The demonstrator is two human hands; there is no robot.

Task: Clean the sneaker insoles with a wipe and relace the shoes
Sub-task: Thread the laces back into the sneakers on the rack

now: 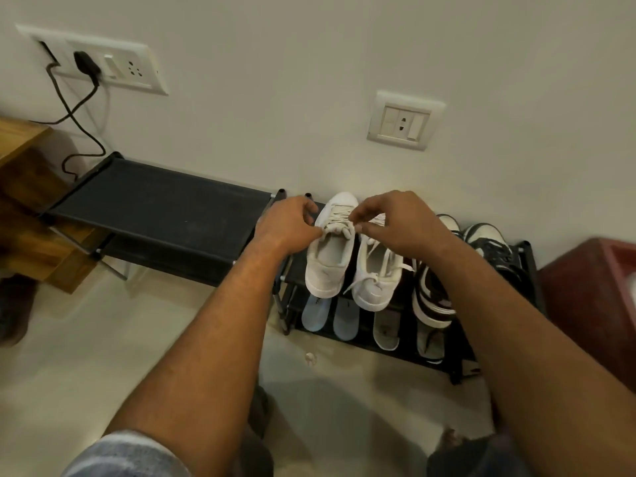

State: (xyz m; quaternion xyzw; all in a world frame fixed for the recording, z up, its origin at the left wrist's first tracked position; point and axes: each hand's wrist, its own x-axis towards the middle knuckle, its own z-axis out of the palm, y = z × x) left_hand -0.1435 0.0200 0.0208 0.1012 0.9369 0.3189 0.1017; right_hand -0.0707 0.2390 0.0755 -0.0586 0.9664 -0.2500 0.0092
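Two white sneakers sit side by side on top of a black shoe rack (283,306).

The left white sneaker (328,259) lies long-ways from 12 to 6 o'clock. Its toe points to 12 o'clock, at the wall (275,98), and its heel points to 6 o'clock, back at the person. The right white sneaker (377,287) lies the same way, just beside it at 3 o'clock. Its toe is hidden under a hand, and its loose lace (373,277) flops across the opening.

Both hands are at the top of the left sneaker's lacing. The left hand (292,225) pinches one end of the lace (339,228) with its thumb and fingers. The right hand (392,222) pinches the other end the same way.

Black-and-white sneakers (433,297) stand at 3 o'clock from the white pair. Flat, light pieces shaped like insoles (315,313) lie on the lower shelf (406,354). A small white scrap (310,358) lies on the floor (103,339) at 6 o'clock from the rack.
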